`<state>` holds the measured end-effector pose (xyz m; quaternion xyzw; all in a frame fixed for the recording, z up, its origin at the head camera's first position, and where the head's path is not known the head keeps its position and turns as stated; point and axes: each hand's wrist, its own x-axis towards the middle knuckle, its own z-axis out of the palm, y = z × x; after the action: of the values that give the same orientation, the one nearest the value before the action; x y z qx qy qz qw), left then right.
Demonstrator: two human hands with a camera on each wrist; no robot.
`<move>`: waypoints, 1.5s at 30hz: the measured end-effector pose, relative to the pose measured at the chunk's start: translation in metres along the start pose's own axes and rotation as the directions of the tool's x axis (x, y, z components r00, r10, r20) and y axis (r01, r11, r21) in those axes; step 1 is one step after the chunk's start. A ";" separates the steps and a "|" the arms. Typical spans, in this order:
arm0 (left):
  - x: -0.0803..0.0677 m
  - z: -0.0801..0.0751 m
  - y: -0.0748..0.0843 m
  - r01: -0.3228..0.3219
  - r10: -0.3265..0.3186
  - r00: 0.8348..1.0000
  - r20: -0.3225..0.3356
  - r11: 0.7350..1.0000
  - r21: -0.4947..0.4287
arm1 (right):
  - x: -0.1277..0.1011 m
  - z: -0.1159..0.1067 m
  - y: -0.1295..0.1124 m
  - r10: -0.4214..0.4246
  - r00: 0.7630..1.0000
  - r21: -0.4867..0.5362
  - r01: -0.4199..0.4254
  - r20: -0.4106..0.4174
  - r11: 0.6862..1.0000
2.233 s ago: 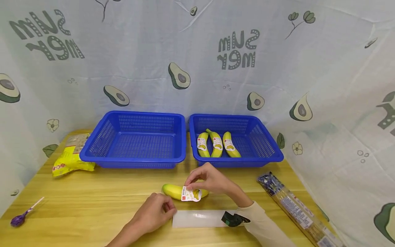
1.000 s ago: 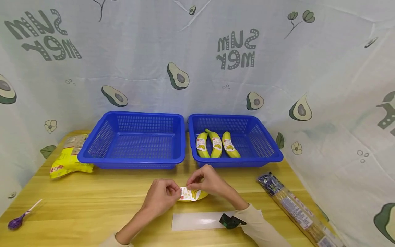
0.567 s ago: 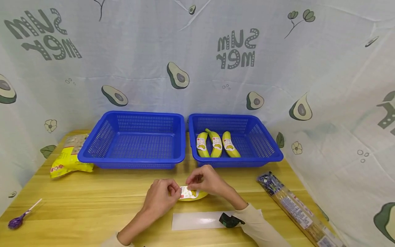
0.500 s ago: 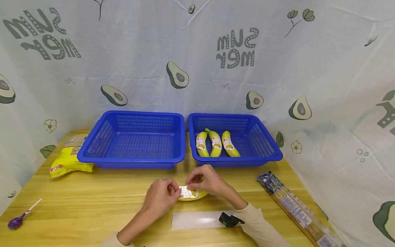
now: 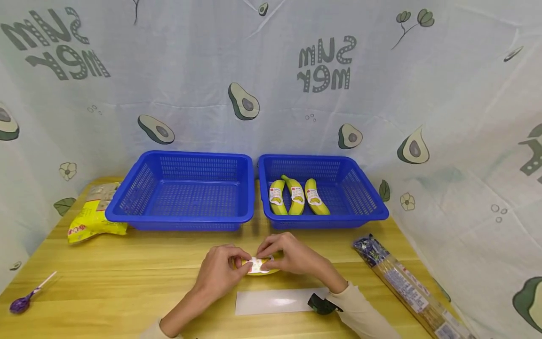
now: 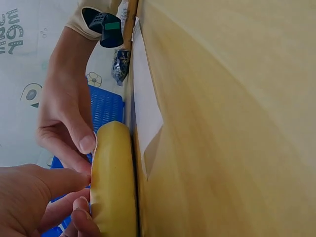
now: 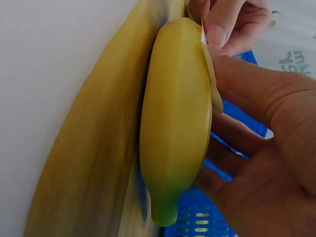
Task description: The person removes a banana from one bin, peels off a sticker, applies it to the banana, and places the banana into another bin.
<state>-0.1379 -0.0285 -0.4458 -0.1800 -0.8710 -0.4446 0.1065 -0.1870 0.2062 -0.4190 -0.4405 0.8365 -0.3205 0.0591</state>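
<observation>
A yellow banana (image 5: pixel 259 271) lies on the wooden table (image 5: pixel 127 278), mostly covered by both hands. A white sticker (image 5: pixel 256 264) with a banana picture sits on its top. My left hand (image 5: pixel 242 266) pinches the sticker's left end with curled fingers against the banana (image 6: pixel 113 182). My right hand (image 5: pixel 266 253) curls over the right part. In the right wrist view its thumb (image 7: pixel 247 89) presses the sticker edge (image 7: pixel 211 79) onto the banana (image 7: pixel 175 118), with the other fingers behind the fruit.
A white backing sheet (image 5: pixel 275 301) lies just in front of the hands. Behind them stand two blue baskets: the left basket (image 5: pixel 182 219) holds nothing, the right basket (image 5: pixel 334 221) holds three stickered bananas (image 5: pixel 296 197). A yellow bag (image 5: pixel 95 219), a purple lollipop (image 5: pixel 21 302) and a long packet (image 5: pixel 406 287) lie around.
My left hand left the backing sheet and came to the sticker's left end. Both hands have lowered the sticker onto the banana, which now shows less.
</observation>
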 end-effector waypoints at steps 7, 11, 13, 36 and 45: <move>0.001 -0.004 -0.002 0.017 -0.016 0.999 0.033 0.999 -0.030 | -0.003 -0.005 0.003 0.047 0.997 0.034 -0.049 0.058 0.998; 0.003 -0.005 -0.004 0.027 -0.025 0.998 0.052 0.998 -0.049 | -0.007 -0.008 0.006 0.062 0.997 0.032 -0.064 0.043 0.997; 0.004 -0.005 -0.005 0.030 -0.027 0.998 0.060 0.998 -0.050 | -0.009 -0.009 0.008 0.070 0.997 0.031 -0.071 0.029 0.997; -0.001 -0.007 0.001 -0.033 0.028 0.997 0.066 0.996 0.081 | 0.008 -0.014 -0.002 -0.001 0.985 -0.042 0.008 0.171 0.999; -0.004 -0.008 0.001 -0.059 0.054 0.995 0.078 0.997 0.058 | 0.025 -0.008 -0.004 0.004 0.968 -0.031 0.004 0.251 1.000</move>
<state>-0.1339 -0.0352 -0.4424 -0.2181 -0.8821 -0.4075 0.0913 -0.2023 0.1897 -0.4055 -0.4783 0.8273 -0.2490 0.1575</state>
